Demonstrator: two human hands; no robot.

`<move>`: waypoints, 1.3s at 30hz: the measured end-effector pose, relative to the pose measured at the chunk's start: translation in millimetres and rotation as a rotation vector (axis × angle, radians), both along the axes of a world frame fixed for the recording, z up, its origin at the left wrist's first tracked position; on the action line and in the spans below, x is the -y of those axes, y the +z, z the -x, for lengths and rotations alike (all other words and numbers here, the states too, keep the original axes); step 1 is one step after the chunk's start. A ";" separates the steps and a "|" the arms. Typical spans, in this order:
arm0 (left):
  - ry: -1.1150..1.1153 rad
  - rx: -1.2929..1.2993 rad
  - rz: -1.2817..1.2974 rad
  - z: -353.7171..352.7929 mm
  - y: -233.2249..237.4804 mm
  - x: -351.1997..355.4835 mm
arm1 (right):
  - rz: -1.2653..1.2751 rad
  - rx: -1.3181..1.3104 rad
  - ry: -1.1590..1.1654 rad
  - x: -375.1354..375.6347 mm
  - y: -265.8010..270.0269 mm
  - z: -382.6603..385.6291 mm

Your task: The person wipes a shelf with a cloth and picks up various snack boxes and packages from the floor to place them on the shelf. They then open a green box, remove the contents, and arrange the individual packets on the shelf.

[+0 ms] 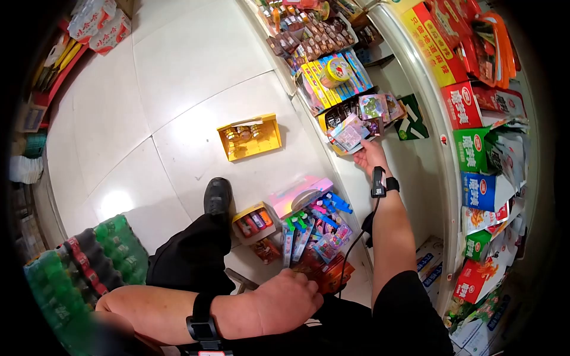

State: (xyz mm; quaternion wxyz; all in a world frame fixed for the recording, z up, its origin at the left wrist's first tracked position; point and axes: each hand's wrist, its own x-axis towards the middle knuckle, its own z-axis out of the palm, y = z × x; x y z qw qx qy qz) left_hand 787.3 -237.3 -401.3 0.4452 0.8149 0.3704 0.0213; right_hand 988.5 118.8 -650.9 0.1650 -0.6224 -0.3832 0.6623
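Yellow-edged box (pixel 323 123), long axis slanting away rightward, near side pinched by right hand (pixel 371 155).

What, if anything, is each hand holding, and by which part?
The right hand seems to hold the display box by its near edge. Whether the left hand holds anything cannot be told.

I see: pastel packet (pixel 350 133) | printed face up | lying aslant on a filled, open-topped box (pixel 323 123) | nearer me than the yellow tub (pixel 337 70)
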 end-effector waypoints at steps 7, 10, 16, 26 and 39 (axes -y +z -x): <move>-0.023 -0.009 -0.011 -8.2 2.1 -1.2 | -0.108 0.023 -0.058 29.2 17.1 -10.3; -0.006 0.034 -0.072 -12.6 -2.0 3.4 | -0.081 -0.052 -0.128 53.0 27.0 -7.9; -0.136 0.025 0.013 -12.4 7.7 -11.4 | -0.041 -0.094 -0.109 93.5 28.5 3.4; 0.780 0.350 0.802 139.0 -105.0 -132.4 | -0.007 0.021 -0.128 63.0 48.9 -62.3; 0.830 0.054 0.432 75.5 -248.5 -276.2 | -0.196 0.333 0.069 12.9 20.1 -38.3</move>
